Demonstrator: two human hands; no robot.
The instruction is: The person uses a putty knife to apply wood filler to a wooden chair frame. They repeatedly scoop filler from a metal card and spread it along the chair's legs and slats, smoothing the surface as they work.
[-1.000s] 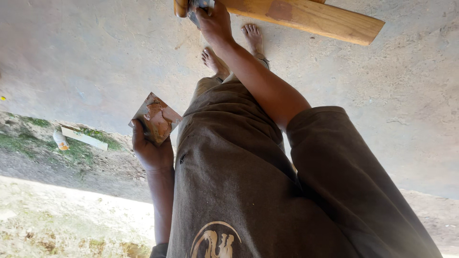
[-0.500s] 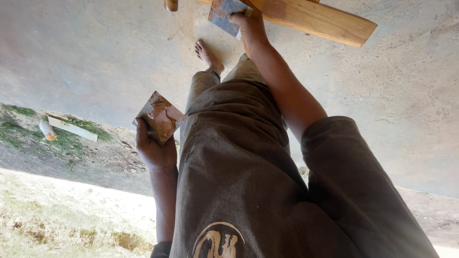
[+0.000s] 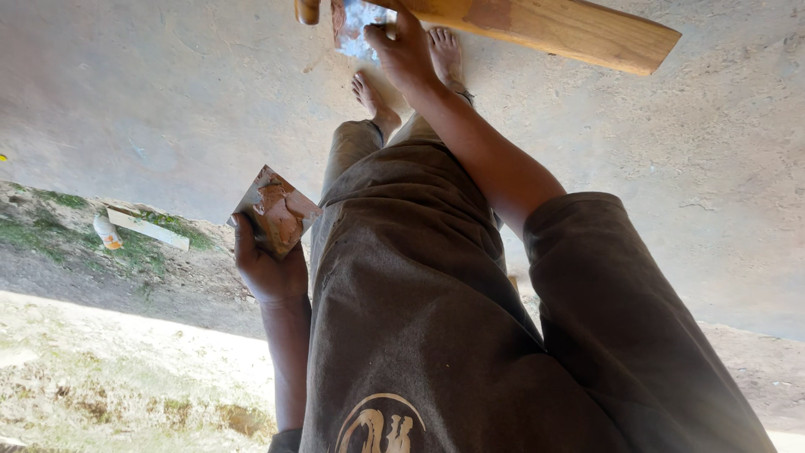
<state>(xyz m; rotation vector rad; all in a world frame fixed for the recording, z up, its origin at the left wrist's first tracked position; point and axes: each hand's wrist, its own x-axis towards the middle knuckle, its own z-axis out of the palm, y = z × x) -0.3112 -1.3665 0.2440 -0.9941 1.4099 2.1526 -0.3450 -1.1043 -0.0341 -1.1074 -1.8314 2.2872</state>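
Scrapers, two of them, one in each of my hands. My right hand (image 3: 407,54) has its grip closed on a flat metal scraper (image 3: 352,25) smeared with pale and reddish paste, pressed against one wooden plank (image 3: 553,32) at the top edge of view. My left hand (image 3: 268,268) hangs at my side, grip clamped on a second scraper (image 3: 277,210) loaded with reddish-brown putty. My two bare feet (image 3: 373,96) stand on the concrete floor (image 3: 168,101). One pale stick (image 3: 147,228) lies at the floor's left edge beside grass.
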